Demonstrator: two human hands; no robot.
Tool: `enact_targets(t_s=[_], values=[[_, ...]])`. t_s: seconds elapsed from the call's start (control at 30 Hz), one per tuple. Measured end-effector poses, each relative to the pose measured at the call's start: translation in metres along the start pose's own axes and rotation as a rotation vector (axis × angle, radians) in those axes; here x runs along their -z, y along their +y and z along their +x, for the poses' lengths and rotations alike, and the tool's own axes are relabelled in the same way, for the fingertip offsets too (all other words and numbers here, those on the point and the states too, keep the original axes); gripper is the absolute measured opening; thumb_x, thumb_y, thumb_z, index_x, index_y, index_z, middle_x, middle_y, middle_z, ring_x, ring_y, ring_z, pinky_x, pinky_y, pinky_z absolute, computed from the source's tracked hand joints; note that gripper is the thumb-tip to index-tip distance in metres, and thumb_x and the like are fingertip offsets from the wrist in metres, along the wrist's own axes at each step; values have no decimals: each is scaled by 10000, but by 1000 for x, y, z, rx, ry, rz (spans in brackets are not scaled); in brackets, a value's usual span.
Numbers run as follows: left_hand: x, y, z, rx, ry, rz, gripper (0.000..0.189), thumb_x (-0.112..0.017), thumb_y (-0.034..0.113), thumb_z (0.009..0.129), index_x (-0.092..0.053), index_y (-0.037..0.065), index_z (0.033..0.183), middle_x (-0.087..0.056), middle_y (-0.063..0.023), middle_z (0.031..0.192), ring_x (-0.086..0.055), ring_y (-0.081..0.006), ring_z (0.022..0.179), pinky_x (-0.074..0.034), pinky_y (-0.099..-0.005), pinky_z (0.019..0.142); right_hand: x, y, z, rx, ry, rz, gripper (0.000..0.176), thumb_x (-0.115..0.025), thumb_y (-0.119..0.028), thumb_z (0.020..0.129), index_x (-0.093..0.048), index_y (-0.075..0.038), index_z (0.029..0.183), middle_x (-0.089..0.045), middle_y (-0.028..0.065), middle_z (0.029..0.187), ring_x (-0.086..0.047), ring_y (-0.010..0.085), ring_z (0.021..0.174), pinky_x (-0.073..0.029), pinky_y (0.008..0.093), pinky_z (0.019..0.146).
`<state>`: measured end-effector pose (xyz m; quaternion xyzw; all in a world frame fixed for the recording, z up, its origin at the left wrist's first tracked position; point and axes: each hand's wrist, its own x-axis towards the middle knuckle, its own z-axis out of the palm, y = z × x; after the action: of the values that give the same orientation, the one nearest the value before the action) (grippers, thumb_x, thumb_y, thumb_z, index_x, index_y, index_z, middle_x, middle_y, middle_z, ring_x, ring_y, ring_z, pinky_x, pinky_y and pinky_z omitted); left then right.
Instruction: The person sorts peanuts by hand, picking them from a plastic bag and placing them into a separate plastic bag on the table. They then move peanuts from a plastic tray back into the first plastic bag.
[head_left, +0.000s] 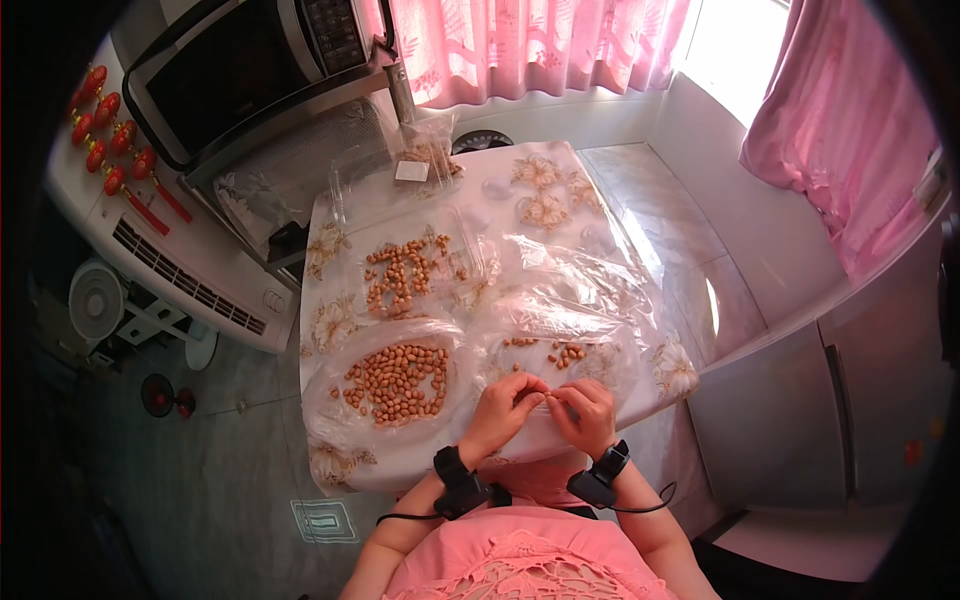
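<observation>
My left hand (507,408) and my right hand (586,412) meet at the near edge of the table, fingertips pinched together. Whatever sits between them is too small to make out. Just beyond the fingers, a few reddish-brown nuts, like shelled peanuts (567,354), lie on a clear plastic bag (610,365). To the left, a larger heap of the same nuts (405,380) rests in another clear plastic bag (325,395). Behind that heap, a clear plastic tray (350,262) holds more nuts (400,275).
A flowered cloth covers the table (480,455). At its back stands a clear bag of nuts (432,158) with a white label. Crumpled clear plastic (570,285) lies right of centre. A microwave (230,75) is at back left, a grey cabinet (775,420) at right.
</observation>
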<state>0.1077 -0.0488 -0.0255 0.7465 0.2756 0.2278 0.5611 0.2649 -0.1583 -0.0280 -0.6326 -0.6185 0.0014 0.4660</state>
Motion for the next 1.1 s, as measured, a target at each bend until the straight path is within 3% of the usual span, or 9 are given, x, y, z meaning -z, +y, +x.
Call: enact_targets(t_s=[0.17,0.23,0.37,0.43,0.77,0.83,1.07,1.1], values=[[-1,0,0,-27,21,17,142,-721,117,983,-709,5,1068,-718,-78,952,-668,-149,850,-541,-306,771,-2,1,-1,12,21,-6,105,-810,-60,828,-722,-56,886,-715,68,819,-679,243,695,-514,373,653],[-2,1,0,-42,41,9,125,-704,122,978,-702,13,1040,-713,-127,949,-704,-258,845,-542,-358,756,-2,1,-1,11,27,-8,124,-823,-59,819,-726,-61,897,-716,60,817,-677,227,685,-511,362,644],[-2,0,0,-55,42,16,127,-700,125,983,-701,13,1044,-713,-128,948,-701,-260,843,-541,-357,754,-2,0,-2,-13,58,-2,165,-843,-46,798,-740,-70,926,-716,55,810,-676,215,678,-510,346,632],[-1,0,0,-37,32,27,150,-712,134,993,-705,6,1070,-715,-86,949,-665,-162,843,-535,-309,764,-2,1,-2,-11,57,0,175,-845,-41,794,-747,-72,935,-718,57,811,-679,222,684,-513,348,634],[-2,0,0,-77,57,54,147,-701,143,997,-707,10,1058,-708,-95,932,-654,-174,809,-520,-316,730,-2,3,-2,42,53,2,176,-829,-29,811,-760,-70,967,-731,73,840,-695,254,723,-528,370,651],[-2,2,0,-65,50,55,157,-706,165,987,-704,12,1025,-707,-127,937,-690,-274,831,-532,-366,747,-2,2,-2,38,49,4,171,-825,-30,815,-758,-68,967,-732,75,843,-697,256,729,-529,372,654],[0,1,0,-71,28,64,156,-705,166,983,-699,13,1012,-695,-133,926,-680,-290,834,-526,-376,750,-2,3,-3,21,38,7,137,-808,-44,834,-742,-59,953,-730,79,843,-699,268,743,-532,382,669],[-1,-1,1,-99,31,73,149,-698,158,994,-693,11,1016,-681,-119,907,-657,-245,808,-517,-352,735,-2,3,-3,16,33,5,129,-805,-45,838,-739,-57,948,-729,80,843,-699,269,742,-532,383,671]])
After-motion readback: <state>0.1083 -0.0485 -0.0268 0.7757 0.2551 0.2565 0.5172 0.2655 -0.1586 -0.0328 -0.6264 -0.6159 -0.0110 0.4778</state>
